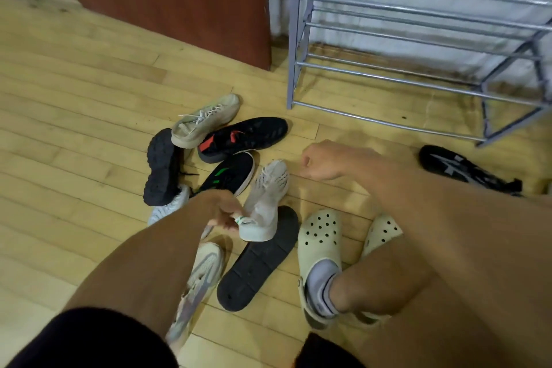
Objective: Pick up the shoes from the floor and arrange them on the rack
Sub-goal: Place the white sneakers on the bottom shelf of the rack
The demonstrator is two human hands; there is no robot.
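Several shoes lie in a heap on the wooden floor. My left hand [221, 212] grips the heel of a white knit sneaker [265, 200], whose toe points away from me. My right hand [325, 161] hovers to the right of that sneaker with its fingers curled, holding nothing. Close by lie a beige sneaker [206, 119], a black sneaker with red marks [245, 137], a black shoe with green marks [230, 176], an overturned black shoe [161, 167] and a black slide, sole up [260, 260]. The grey metal shoe rack [418, 48] stands at the upper right with bare bars.
A black sneaker with grey stripes [466, 170] lies alone at the right, by the rack's corner. A grey-white sneaker [200, 278] lies under my left forearm. My feet wear cream clogs [319, 236]. A brown wooden cabinet [179, 3] stands left of the rack.
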